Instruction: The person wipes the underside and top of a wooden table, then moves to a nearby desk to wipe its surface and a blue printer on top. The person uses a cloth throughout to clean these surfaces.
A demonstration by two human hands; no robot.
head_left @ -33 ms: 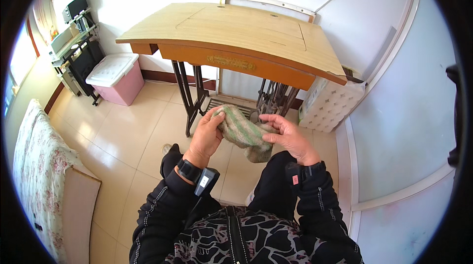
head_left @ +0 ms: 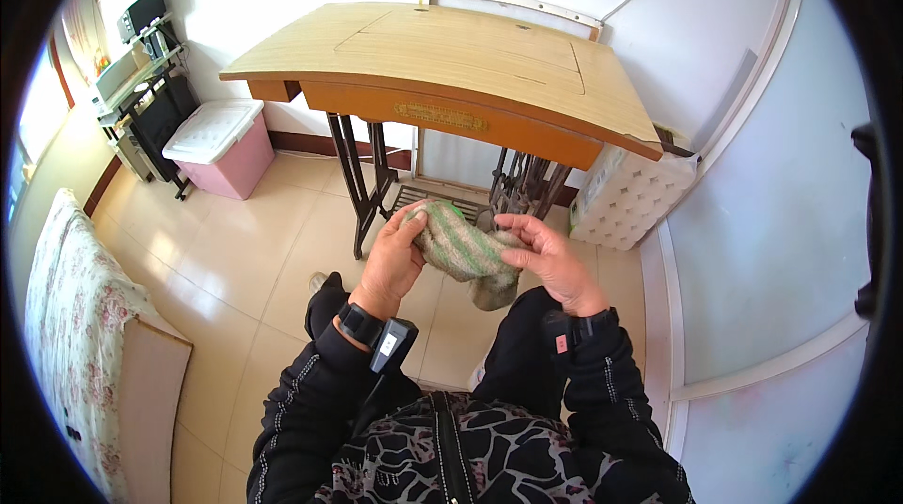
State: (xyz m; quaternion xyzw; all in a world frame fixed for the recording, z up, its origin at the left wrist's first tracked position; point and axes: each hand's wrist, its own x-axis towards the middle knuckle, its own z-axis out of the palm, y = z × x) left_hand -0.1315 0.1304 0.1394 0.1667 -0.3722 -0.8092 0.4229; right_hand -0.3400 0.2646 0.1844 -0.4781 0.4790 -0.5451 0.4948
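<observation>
A rumpled cloth (head_left: 461,245) with green and beige stripes hangs in front of me, above my knees. Its left end is pinched between the thumb and fingers of my left hand (head_left: 390,264). On the other side, my right hand (head_left: 555,264) has its thumb and fingers about the cloth's right part, with the fingertips partly hidden. The lower end of the cloth droops in a dark, bunched fold between my hands.
A wooden treadle sewing table (head_left: 442,62) stands ahead, with a metal pedal beneath. A pink bin with a white lid (head_left: 221,151) sits at the left, near a desk (head_left: 141,90). Wrapped paper rolls (head_left: 630,198) and a frosted panel (head_left: 762,222) are right; a flowered cover (head_left: 80,316) is left.
</observation>
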